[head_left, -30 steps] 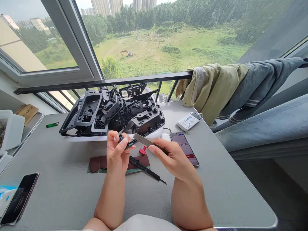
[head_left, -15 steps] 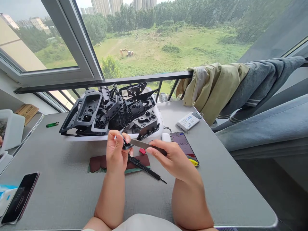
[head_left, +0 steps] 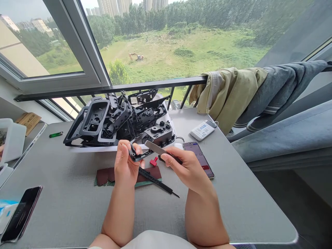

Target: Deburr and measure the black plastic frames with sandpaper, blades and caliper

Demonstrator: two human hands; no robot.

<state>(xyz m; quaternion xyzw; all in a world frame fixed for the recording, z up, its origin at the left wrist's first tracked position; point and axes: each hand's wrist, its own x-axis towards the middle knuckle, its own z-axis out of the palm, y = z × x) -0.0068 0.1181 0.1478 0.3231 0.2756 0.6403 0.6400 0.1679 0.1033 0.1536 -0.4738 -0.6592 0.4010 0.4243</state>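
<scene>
My left hand [head_left: 127, 162], in front of the bin, grips the near left edge of a black plastic part [head_left: 137, 156] with thumb and fingers. The part's molded body reaches right, in front of the pile. My right hand [head_left: 186, 169] is closed around the dark handle of a flat file [head_left: 155, 148]. The grey blade points left, its tip over the part; whether it touches, I cannot tell. Below the hands lie a reddish-brown sandpaper strip [head_left: 105, 176], a black caliper [head_left: 157, 181] partly across it, and a small red piece [head_left: 154, 161].
A white bin [head_left: 85, 149] heaped with black plastic parts stands against the railing. At the right are a phone [head_left: 198, 155] and a white device [head_left: 203, 130]. Another phone [head_left: 22, 214] lies at the left, a green lighter [head_left: 56, 134] farther back. Clothes [head_left: 230, 93] hang over the railing.
The black part has turned in my left hand, showing more of its frame. The file's tip has lifted and shifted slightly right. The red piece is more exposed.
</scene>
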